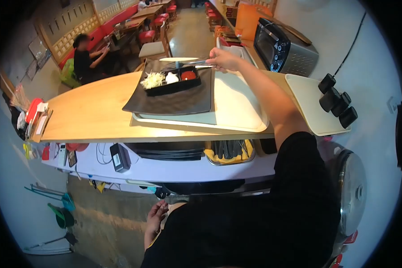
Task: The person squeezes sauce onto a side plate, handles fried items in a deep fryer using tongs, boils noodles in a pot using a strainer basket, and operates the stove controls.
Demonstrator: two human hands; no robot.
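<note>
right hand reaches out over the wooden counter, its fingers closed around the near end of some metal cutlery. the cutlery points left across the far side of a dark square plate, just behind a black divided dish; its exact kind is too blurred to make out, and i cannot tell whether it touches the plate. the dish sits on the plate, with pale shreds in the left compartment, a white dollop in the middle and red sauce in the right one. the plate rests on a cream tray, covering its left part.

left hand hangs low beside the body, released, its fingers loosely bent.

to the right on the counter lies a second tray with several black containers grouped on it, and a toaster oven stands beyond. on the shelf below are a stack of dark plates and a metal pan with a yellow cloth under dark utensils. across the counter, at far left, a person in black sits holding a small object.
</note>
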